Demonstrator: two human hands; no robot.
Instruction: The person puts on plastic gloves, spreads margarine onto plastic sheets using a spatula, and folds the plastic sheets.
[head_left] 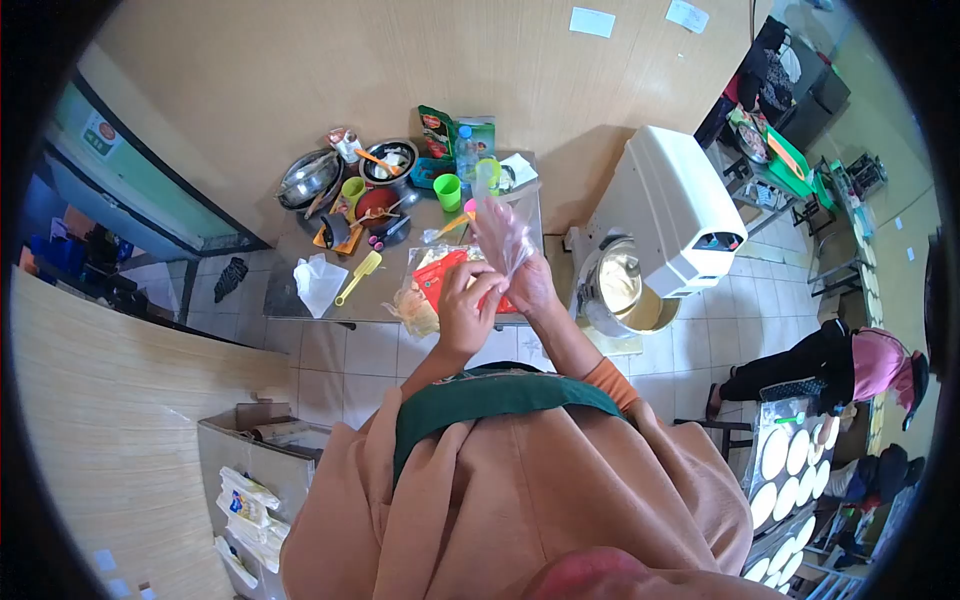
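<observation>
Over the front edge of the table, both my hands meet at a thin clear plastic glove (502,236). The fingers of my right hand (532,287) point up and seem to be stretched out inside the crinkled plastic. My left hand (468,308) is closed beside it, thumb and fingertips pinching at the plastic near the right palm. Below them on the table lies a red and clear plastic packet (430,279), partly hidden by my left hand. A yellow spatula (359,277) rests to the left, next to a crumpled white paper (319,286).
Bowls (309,181), a green cup (447,192) and a water bottle (466,152) crowd the back of the table (400,292). At right stands a white mixer (672,205) with a metal bowl of pale batter (618,280). A person in pink (873,365) bends near a table with pale rounds (775,453).
</observation>
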